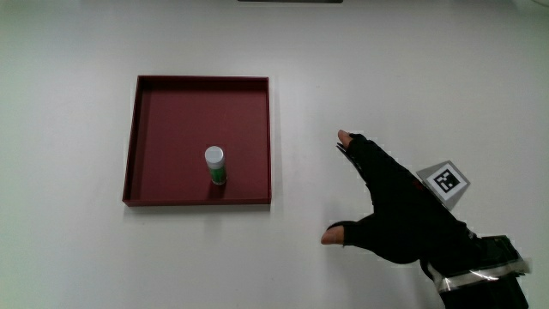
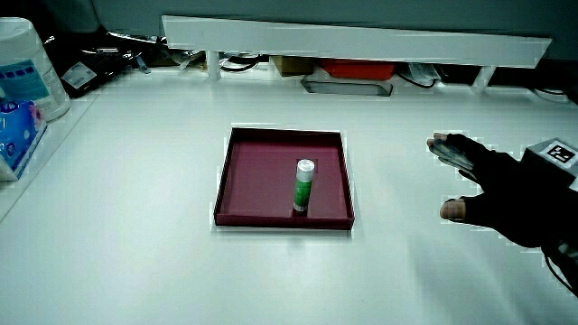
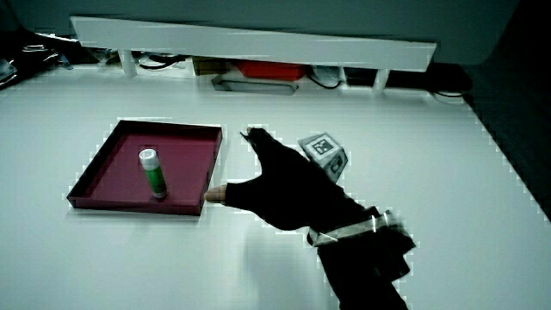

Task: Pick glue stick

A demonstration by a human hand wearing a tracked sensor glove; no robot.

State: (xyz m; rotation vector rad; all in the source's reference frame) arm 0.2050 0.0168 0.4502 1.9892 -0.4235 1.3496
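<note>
A green glue stick (image 1: 216, 166) with a white cap stands upright in a shallow dark red tray (image 1: 144, 120), in the part of the tray nearer to the person. It shows in both side views too, glue stick (image 2: 304, 185) and glue stick (image 3: 153, 174), inside the tray (image 2: 244, 171) and tray (image 3: 108, 164). The hand (image 1: 390, 206) in its black glove hovers over the bare white table beside the tray, apart from it. Its fingers are spread, thumb out, and hold nothing. The hand (image 2: 506, 190) and hand (image 3: 284, 185) look the same in both side views.
A patterned cube (image 1: 444, 181) sits on the back of the hand. A low white partition (image 2: 361, 41) runs along the table's edge farthest from the person, with cables and small items under it. White containers (image 2: 27, 81) stand at the table's edge in a side view.
</note>
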